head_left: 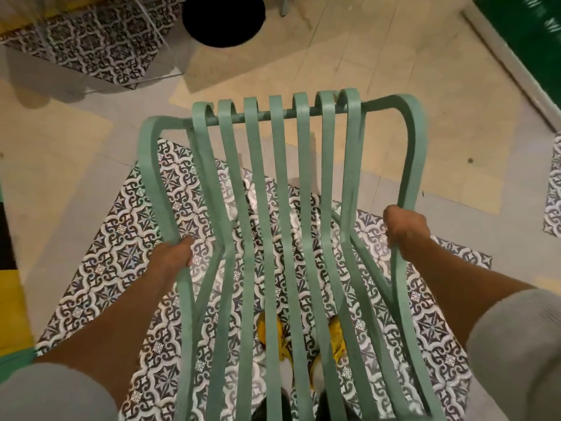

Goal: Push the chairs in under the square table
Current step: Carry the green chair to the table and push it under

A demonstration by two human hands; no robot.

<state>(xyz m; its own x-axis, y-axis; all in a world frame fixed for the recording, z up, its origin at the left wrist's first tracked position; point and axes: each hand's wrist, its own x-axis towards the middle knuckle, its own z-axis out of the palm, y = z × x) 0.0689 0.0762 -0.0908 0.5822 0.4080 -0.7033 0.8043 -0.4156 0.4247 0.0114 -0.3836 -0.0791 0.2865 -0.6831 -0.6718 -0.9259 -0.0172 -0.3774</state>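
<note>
Holding a green slatted chair [282, 208] by its two side rails, we find both grips clenched: the left hand [174, 253] wraps the left rail, the right hand [405, 230] wraps the right rail. The chair sits directly in front of us, over a patch of patterned floor tiles [121, 253] seen through its slats; whether its legs touch the floor we cannot tell.

The square counter is not clearly identified. A glass-like edge [91, 56] shows well beyond the chair, up and to its left; we judge it may be the counter, without certainty.

Risks, in our judgement:
- Our shoes [337, 338] show through the slats on the near side of the chair; a leg set down blind could catch a foot.
- With the legs hidden beneath the chair, one could snag on a tile edge or strike the counter frame when pushed.
- A dark round object [223, 19] lies beyond the chair and could obstruct the path.

Containers: none confirmed; the dark round object cannot be identified, contents not visible.
</note>
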